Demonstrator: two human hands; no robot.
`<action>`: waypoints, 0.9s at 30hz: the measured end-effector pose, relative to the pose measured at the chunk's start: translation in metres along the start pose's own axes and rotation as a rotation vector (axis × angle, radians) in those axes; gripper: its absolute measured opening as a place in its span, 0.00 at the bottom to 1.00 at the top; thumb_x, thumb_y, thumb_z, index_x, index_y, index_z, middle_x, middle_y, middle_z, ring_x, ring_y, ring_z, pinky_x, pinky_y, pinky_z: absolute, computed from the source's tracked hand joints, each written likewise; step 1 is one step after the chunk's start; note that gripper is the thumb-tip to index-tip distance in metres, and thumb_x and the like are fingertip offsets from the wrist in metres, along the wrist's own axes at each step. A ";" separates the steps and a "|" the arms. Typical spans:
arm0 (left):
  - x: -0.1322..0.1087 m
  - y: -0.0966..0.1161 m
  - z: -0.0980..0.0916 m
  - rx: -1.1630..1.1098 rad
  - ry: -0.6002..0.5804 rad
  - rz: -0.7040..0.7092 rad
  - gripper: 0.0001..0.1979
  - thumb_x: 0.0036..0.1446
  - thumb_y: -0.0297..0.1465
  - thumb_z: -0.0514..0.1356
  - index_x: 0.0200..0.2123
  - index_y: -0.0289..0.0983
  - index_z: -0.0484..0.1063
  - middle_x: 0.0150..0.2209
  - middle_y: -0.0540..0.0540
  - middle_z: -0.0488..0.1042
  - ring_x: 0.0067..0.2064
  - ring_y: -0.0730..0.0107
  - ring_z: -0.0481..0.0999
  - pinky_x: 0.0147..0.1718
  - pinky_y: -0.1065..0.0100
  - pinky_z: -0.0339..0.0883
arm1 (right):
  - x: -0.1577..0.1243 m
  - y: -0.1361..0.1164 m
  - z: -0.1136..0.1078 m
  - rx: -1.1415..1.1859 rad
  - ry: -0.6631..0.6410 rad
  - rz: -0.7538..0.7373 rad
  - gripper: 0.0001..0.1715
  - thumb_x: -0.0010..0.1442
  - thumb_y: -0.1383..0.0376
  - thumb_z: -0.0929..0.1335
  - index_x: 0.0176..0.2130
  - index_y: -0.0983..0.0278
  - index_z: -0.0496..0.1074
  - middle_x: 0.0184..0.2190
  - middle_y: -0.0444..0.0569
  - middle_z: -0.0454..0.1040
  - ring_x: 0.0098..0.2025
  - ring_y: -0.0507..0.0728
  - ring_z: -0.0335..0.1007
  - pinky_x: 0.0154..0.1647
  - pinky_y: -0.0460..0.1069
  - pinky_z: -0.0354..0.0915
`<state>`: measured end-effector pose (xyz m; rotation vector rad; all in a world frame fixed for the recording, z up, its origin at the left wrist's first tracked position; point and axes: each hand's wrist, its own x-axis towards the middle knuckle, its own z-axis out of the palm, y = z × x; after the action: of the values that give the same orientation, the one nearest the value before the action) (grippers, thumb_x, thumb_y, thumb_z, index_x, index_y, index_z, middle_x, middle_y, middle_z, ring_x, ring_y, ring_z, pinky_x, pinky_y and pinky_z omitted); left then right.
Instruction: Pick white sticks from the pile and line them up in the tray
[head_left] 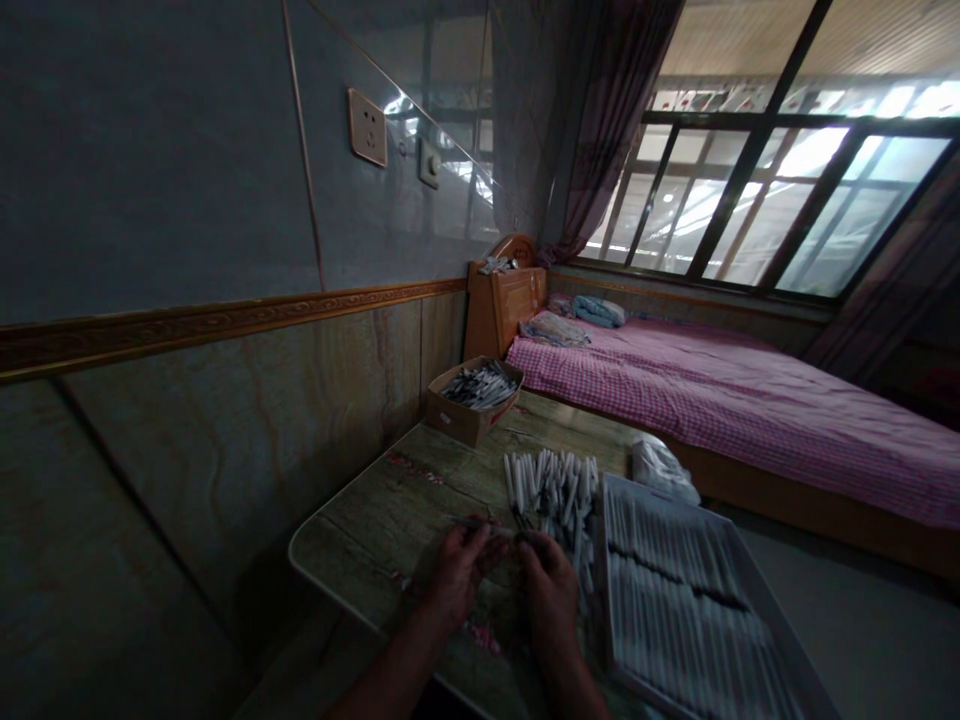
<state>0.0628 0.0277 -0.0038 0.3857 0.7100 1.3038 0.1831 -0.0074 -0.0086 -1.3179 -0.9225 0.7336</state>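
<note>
My left hand (459, 572) and my right hand (550, 582) are close together over the table, fingers pinched. A slim, pale pen part (496, 531) spans the gap between the fingertips of both hands; its details are blurred. Just beyond my right hand lies a loose pile of white pens (559, 485), with some dark tips among them. To the right of the pile, a shallow tray (611, 610) holds two long rows of white pens side by side, with a dark band between the rows.
An open cardboard box (455, 422) full of pen-like pieces stands at the table's far corner by the wall. A crumpled plastic bag (661, 468) sits behind the tray. The wooden-patterned table (360, 535) borders a bed with a pink checked cover (712, 385).
</note>
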 end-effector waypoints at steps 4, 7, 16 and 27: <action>0.001 -0.002 -0.002 0.008 -0.015 -0.001 0.16 0.43 0.27 0.74 0.33 0.36 0.71 0.31 0.46 0.82 0.34 0.62 0.84 0.33 0.67 0.79 | 0.000 0.000 0.000 -0.025 -0.017 -0.016 0.16 0.50 0.54 0.70 0.34 0.63 0.79 0.32 0.48 0.81 0.37 0.59 0.75 0.40 0.51 0.69; 0.000 -0.001 -0.002 0.021 -0.028 -0.002 0.17 0.42 0.28 0.75 0.34 0.36 0.71 0.32 0.45 0.82 0.35 0.61 0.84 0.35 0.66 0.79 | 0.000 0.000 0.000 -0.027 -0.029 -0.032 0.15 0.51 0.55 0.70 0.34 0.62 0.79 0.32 0.48 0.81 0.37 0.59 0.75 0.40 0.51 0.69; -0.001 -0.002 0.001 0.081 -0.006 0.061 0.22 0.36 0.33 0.77 0.32 0.36 0.71 0.30 0.47 0.81 0.32 0.63 0.83 0.34 0.66 0.77 | -0.003 0.000 -0.002 -0.144 -0.031 -0.104 0.12 0.55 0.55 0.68 0.32 0.61 0.77 0.30 0.47 0.79 0.33 0.59 0.74 0.36 0.50 0.68; -0.009 -0.002 0.004 0.196 -0.016 0.101 0.24 0.32 0.37 0.77 0.30 0.36 0.72 0.29 0.48 0.79 0.32 0.63 0.81 0.32 0.65 0.76 | -0.009 0.019 -0.003 -0.466 -0.005 -0.298 0.20 0.64 0.48 0.60 0.29 0.56 0.68 0.29 0.47 0.72 0.33 0.58 0.69 0.37 0.51 0.63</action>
<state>0.0664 0.0190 0.0000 0.5966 0.8168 1.3287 0.1824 -0.0146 -0.0284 -1.5321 -1.3127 0.2970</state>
